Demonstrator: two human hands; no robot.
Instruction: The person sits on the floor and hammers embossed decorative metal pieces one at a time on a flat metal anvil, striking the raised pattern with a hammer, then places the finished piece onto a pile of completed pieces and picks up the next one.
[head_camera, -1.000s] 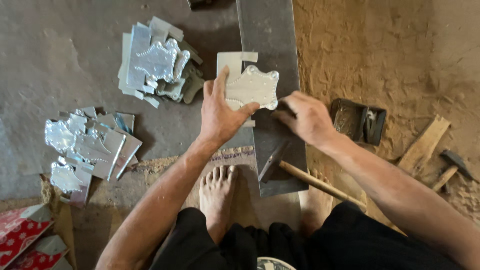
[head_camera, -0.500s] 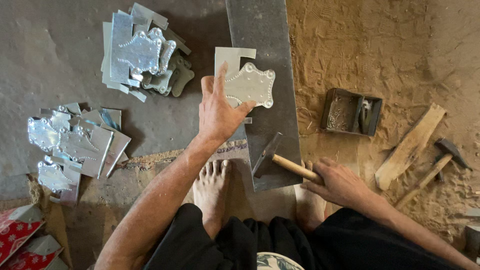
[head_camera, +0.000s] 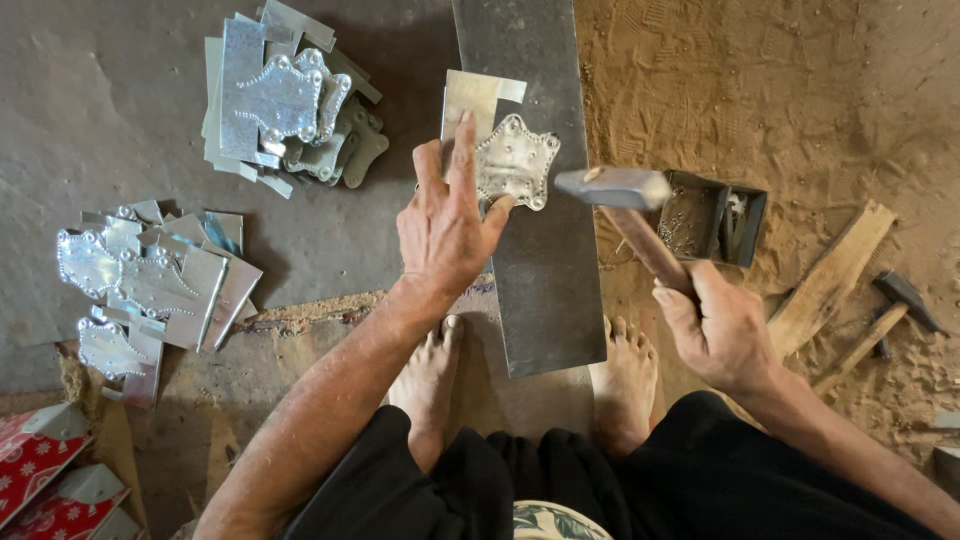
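My left hand (head_camera: 445, 225) presses a shaped, embossed metal piece (head_camera: 515, 162) flat onto a long steel plate (head_camera: 540, 260), with a plain square sheet (head_camera: 472, 95) lying under it. A hammer (head_camera: 625, 205) with a wooden handle is gripped in my right hand (head_camera: 715, 330). Its steel head hovers just right of the shaped piece, above the plate's right edge. My bare feet rest near the plate's front end.
Two piles of cut and embossed metal pieces lie on the dark floor, one at the back (head_camera: 285, 100) and one at the left (head_camera: 150, 280). A small open box (head_camera: 715, 215), wooden strips (head_camera: 830, 280) and a second hammer (head_camera: 895, 305) lie on sand at right. Red patterned sheets (head_camera: 45, 470) lie bottom left.
My right hand left the metal piece, picked up the hammer lying by the plate and raised its head beside the piece. My left hand stayed pressing the piece.
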